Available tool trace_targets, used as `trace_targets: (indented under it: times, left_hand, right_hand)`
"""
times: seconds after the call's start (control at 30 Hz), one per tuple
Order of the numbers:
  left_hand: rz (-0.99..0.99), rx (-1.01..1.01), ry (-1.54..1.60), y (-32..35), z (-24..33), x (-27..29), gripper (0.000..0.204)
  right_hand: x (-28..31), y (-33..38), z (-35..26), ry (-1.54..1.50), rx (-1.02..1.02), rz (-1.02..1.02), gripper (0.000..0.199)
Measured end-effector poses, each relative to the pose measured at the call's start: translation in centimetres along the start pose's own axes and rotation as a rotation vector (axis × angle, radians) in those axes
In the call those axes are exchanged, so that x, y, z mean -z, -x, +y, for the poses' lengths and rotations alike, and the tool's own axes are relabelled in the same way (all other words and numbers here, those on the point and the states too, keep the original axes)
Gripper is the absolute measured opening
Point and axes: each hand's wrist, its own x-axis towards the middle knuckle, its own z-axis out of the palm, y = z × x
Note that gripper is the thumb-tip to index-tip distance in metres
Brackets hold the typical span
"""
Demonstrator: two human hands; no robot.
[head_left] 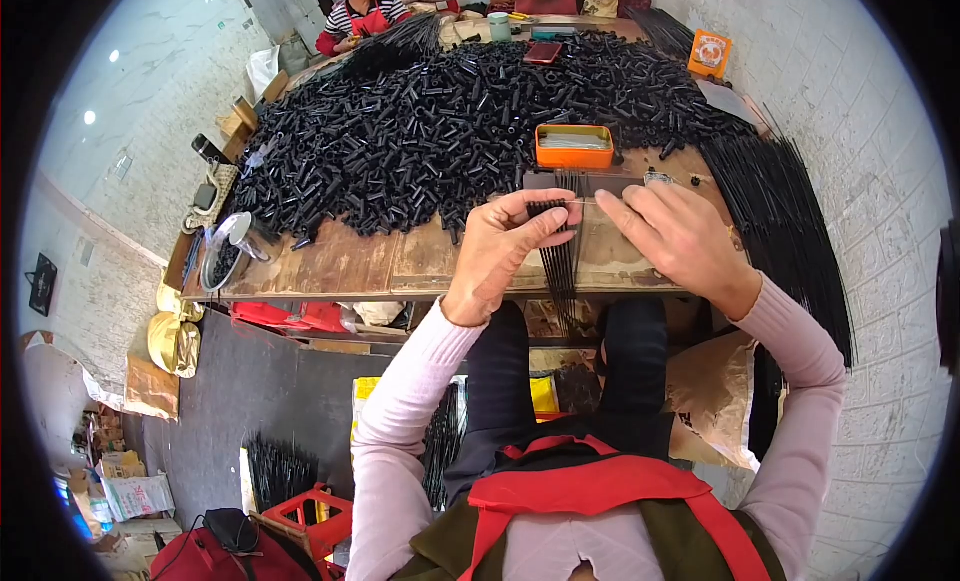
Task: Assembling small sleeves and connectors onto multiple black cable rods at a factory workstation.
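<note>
My left hand [518,243] is closed on a bundle of thin black rods [561,271], pinching them side by side near their upper ends. The rods hang down past the table's front edge, toward my lap. A fine pale wire [583,202] spans the small gap between my hands at the height of the rod tops. At its other end my right hand [672,231] is closed, fingers bent and the index finger reaching toward the left hand; the thumb is mostly hidden. Just beyond my hands sits an orange tin [574,155] with pale thin pieces inside.
A wide heap of short black tubular parts [420,131] covers the wooden table [340,264]. Long black rods [785,221] lie along the right side by the wall. A clear container [222,266] stands at the left edge, a red case [543,53] farther back. Other people sit across the table.
</note>
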Motion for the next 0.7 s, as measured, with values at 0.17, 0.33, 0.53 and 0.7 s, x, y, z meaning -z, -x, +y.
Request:
trace_targets:
  times: [0.17,0.33,0.53,0.7]
  left_hand:
    - [-0.097,0.039,0.078,0.0,-0.2,0.8,0.029]
    - [-0.173,0.070,0.122,0.2,-0.2,1.0,0.033]
    - [-0.188,0.099,0.086,0.3,0.0,0.7,0.033]
    - [-0.170,0.095,0.085,0.7,0.1,1.0,0.032]
  right_hand:
    - [0.3,-0.5,0.5,-0.120,0.002,0.046,0.039]
    - [-0.2,-0.7,0.2,-0.138,0.018,0.076,0.036]
    - [-0.2,-1.2,-0.4,-0.179,-0.003,0.110,0.034]
    - [-1.0,-0.9,-1.0,-0.256,-0.037,0.189,0.033]
